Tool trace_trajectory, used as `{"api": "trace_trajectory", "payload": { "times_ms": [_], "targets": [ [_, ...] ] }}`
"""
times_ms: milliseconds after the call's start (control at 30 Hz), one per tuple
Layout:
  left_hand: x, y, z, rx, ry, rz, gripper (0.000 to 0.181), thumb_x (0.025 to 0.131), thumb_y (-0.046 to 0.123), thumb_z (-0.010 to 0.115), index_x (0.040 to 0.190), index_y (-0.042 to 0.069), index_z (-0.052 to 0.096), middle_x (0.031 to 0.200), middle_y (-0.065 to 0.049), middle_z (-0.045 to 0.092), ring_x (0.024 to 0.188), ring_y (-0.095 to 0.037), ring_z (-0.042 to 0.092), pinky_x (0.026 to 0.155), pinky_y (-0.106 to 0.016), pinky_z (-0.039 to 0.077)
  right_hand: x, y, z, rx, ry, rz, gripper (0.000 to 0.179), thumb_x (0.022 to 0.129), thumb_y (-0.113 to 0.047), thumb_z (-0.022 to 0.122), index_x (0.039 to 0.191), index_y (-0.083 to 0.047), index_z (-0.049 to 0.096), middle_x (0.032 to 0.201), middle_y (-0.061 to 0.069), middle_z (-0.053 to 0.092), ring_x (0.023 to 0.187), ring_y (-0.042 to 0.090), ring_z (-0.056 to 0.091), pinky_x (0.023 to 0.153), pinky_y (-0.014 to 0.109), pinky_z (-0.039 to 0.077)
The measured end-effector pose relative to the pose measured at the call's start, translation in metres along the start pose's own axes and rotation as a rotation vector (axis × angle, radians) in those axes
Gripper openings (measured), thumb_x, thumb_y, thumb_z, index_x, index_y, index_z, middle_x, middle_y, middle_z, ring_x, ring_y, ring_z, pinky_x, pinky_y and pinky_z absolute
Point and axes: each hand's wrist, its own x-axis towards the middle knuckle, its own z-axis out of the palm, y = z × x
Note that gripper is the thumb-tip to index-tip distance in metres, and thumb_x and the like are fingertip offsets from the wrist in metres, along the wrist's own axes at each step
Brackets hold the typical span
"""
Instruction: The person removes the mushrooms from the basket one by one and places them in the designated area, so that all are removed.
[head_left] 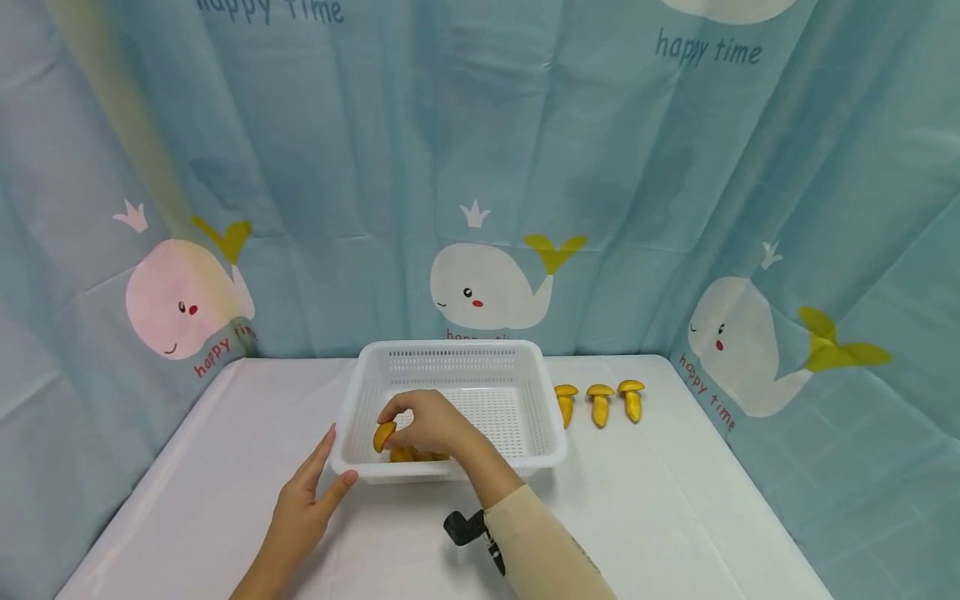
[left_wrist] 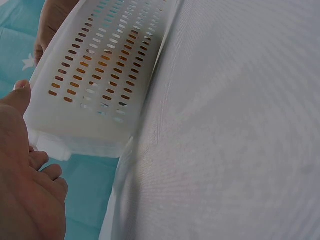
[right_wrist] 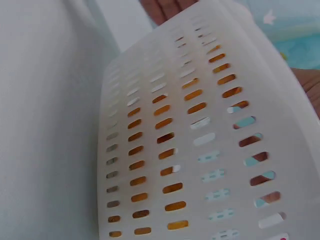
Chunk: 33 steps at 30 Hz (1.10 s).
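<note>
A white perforated basket (head_left: 448, 471) stands on the table. My right hand (head_left: 433, 423) reaches over its front rim and pinches a yellow mushroom (head_left: 384, 437) between thumb and fingers, inside the left part of the basket. Several more yellow mushrooms (head_left: 402, 455) lie below it along the front wall, partly hidden by that wall. At the front left corner my left hand (head_left: 300, 504) rests with fingers stretched along the side and thumb at the front rim. The slotted basket wall (right_wrist: 287, 170) fills much of the right wrist view, with yellow showing through its holes.
Three yellow mushrooms (head_left: 600, 406) lie in a row right of the basket, the nearest partly covered by its rim. A white cloth covers the table (head_left: 675, 500). A blue curtain (head_left: 375, 167) with whale prints hangs behind and at both sides.
</note>
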Motion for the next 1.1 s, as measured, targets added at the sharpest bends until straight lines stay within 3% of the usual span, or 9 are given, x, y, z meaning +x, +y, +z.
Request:
{"api": "trace_trajectory", "payload": {
  "times_ms": [100, 367, 500, 733, 867, 1000, 1100],
  "targets": [
    [0.001, -0.001, 0.0, -0.001, 0.003, -0.003, 0.079, 0.097, 0.032, 0.072, 0.163, 0.026, 0.03, 0.165, -0.004, 0.032, 0.148, -0.039, 0.037, 0.107, -0.014, 0.03, -0.003, -0.001, -0.004, 0.03, 0.039, 0.009, 0.024, 0.082, -0.026, 0.089, 0.099, -0.034, 0.074, 0.101, -0.023, 0.069, 0.108, 0.014, 0.065, 0.098, 0.032, 0.052],
    [0.0, -0.003, 0.002, 0.003, 0.009, -0.009, 0.08, 0.097, 0.037, 0.072, 0.163, 0.03, 0.028, 0.166, -0.002, 0.032, 0.149, -0.031, 0.035, 0.1, 0.002, 0.022, -0.016, -0.001, -0.018, 0.049, 0.145, -0.014, 0.023, 0.085, -0.026, 0.085, 0.105, -0.033, 0.075, 0.11, -0.021, 0.069, 0.113, 0.012, 0.063, 0.103, 0.04, 0.052],
    [-0.001, -0.003, 0.002, -0.011, 0.006, -0.002, 0.079, 0.097, 0.036, 0.071, 0.163, 0.032, 0.027, 0.166, -0.001, 0.031, 0.151, -0.024, 0.031, 0.1, 0.003, 0.022, -0.025, 0.002, -0.025, 0.06, 0.221, -0.029, 0.023, 0.087, -0.026, 0.083, 0.107, -0.032, 0.075, 0.112, -0.021, 0.069, 0.118, 0.014, 0.063, 0.106, 0.043, 0.05],
    [-0.001, -0.002, 0.003, -0.013, 0.011, 0.015, 0.079, 0.097, 0.034, 0.072, 0.162, 0.036, 0.026, 0.166, 0.004, 0.029, 0.15, -0.031, 0.034, 0.101, 0.002, 0.022, -0.043, 0.004, -0.039, 0.102, 0.301, -0.035, 0.023, 0.087, -0.026, 0.082, 0.107, -0.035, 0.074, 0.112, -0.021, 0.068, 0.116, 0.012, 0.062, 0.104, 0.045, 0.05],
    [-0.001, -0.001, 0.002, -0.004, 0.019, 0.023, 0.079, 0.097, 0.033, 0.072, 0.161, 0.039, 0.026, 0.166, 0.005, 0.03, 0.15, -0.026, 0.033, 0.101, 0.002, 0.022, -0.051, 0.004, -0.044, 0.103, 0.349, -0.061, 0.023, 0.087, -0.027, 0.084, 0.107, -0.034, 0.075, 0.113, -0.019, 0.069, 0.117, 0.013, 0.062, 0.106, 0.047, 0.05],
    [-0.002, -0.002, 0.001, -0.004, 0.026, 0.03, 0.079, 0.097, 0.031, 0.072, 0.162, 0.036, 0.027, 0.166, 0.004, 0.03, 0.149, -0.015, 0.03, 0.101, 0.003, 0.022, -0.058, 0.006, -0.047, 0.106, 0.386, -0.087, 0.025, 0.086, -0.029, 0.085, 0.108, -0.032, 0.075, 0.112, -0.018, 0.069, 0.118, 0.014, 0.063, 0.107, 0.049, 0.05],
    [-0.002, -0.003, 0.002, -0.009, 0.025, 0.031, 0.079, 0.097, 0.031, 0.072, 0.162, 0.032, 0.028, 0.166, 0.003, 0.029, 0.15, -0.017, 0.031, 0.101, 0.002, 0.022, -0.066, 0.009, -0.052, 0.121, 0.41, -0.095, 0.026, 0.085, -0.029, 0.086, 0.108, -0.032, 0.075, 0.111, -0.019, 0.069, 0.116, 0.012, 0.062, 0.106, 0.049, 0.05]
  ]
}}
